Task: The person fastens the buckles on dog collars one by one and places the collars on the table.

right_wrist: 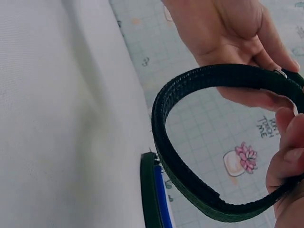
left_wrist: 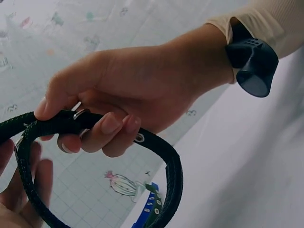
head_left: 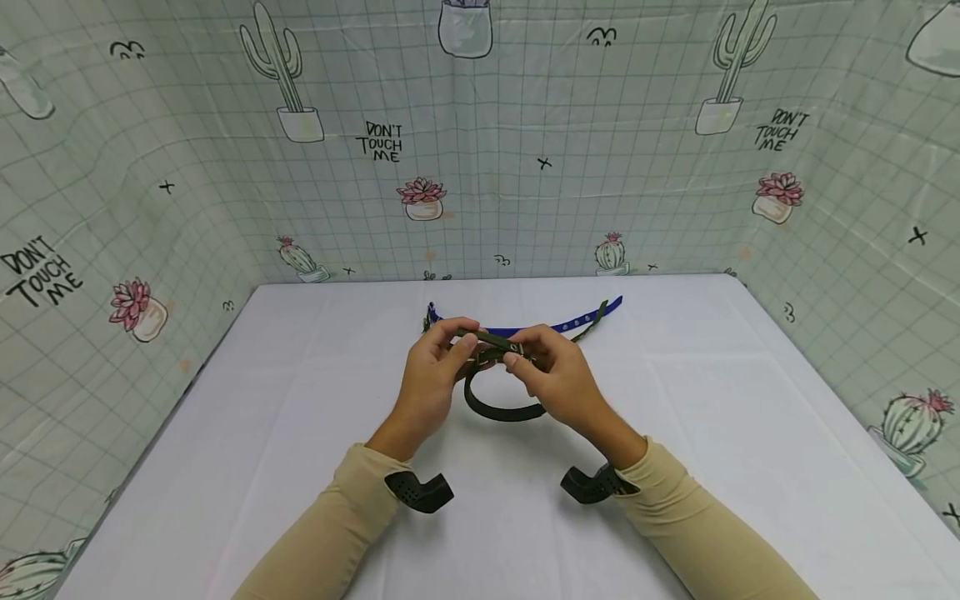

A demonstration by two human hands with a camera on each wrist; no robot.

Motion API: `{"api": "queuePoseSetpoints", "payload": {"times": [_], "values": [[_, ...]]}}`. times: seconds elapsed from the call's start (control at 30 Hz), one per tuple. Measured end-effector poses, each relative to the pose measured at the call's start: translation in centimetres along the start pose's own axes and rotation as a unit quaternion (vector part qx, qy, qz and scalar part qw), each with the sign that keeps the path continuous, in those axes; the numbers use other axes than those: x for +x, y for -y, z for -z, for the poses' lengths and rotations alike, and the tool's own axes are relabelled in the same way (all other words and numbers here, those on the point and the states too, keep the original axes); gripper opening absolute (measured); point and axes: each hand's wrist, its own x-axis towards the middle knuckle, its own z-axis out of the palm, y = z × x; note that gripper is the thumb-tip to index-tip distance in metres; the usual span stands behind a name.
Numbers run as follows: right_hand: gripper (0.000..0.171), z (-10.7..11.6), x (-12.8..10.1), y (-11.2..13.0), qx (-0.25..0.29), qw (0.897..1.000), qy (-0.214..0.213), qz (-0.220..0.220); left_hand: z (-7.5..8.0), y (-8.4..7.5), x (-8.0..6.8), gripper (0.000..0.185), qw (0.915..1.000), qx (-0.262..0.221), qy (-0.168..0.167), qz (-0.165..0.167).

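A dark green collar (head_left: pixel 505 413) with a metal buckle and eyelets is held up in a loop above the white table. My left hand (head_left: pixel 429 385) pinches the strap on the left side of the joined part, thumb against fingers. On the other side my right hand (head_left: pixel 564 377) grips the same strap near the buckle (head_left: pixel 516 348). In the left wrist view a metal eyelet (left_wrist: pixel 139 137) shows on the band beside the fingertips. The loop (right_wrist: pixel 159 118) hangs rounded below both hands in the right wrist view. Fingers partly hide the buckle.
Behind the hands, a blue strap (head_left: pixel 581 322) with eyelets lies across the table (head_left: pixel 225 433). Another green strap (head_left: pixel 594 322) lies along it, partly hidden by the hands. Printed cloth (head_left: pixel 495 108) hangs as a wall at the back and both sides.
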Motion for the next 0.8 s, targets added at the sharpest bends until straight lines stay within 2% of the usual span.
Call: {"api": "queuePoseSetpoints", "payload": {"times": [0.1, 0.37, 0.47, 0.63, 0.8], "values": [[0.020, 0.0, 0.0, 0.1, 0.003, 1.000, -0.004, -0.005, -0.2, 0.0, 0.0, 0.028, 0.9997, -0.023, -0.002, 0.006], [0.018, -0.1, -0.1, 0.1, 0.030, 0.999, -0.008, -0.007, -0.7, -0.1, -0.2, 0.024, 0.9975, -0.053, -0.041, 0.022], [0.017, -0.1, -0.1, -0.1, 0.031, 0.999, -0.017, -0.004, -0.8, 0.1, -0.3, 0.029, 0.9977, -0.059, -0.028, 0.021], [0.017, -0.1, -0.1, -0.2, 0.027, 0.999, -0.038, -0.001, -1.1, 0.7, -0.4, 0.033, 0.9995, -0.015, 0.016, 0.025], [0.019, 0.0, 0.0, -0.1, 0.041, 0.998, -0.038, -0.013, -1.4, 1.0, -0.6, 0.024, 0.9987, 0.049, 0.013, 0.009]]}}
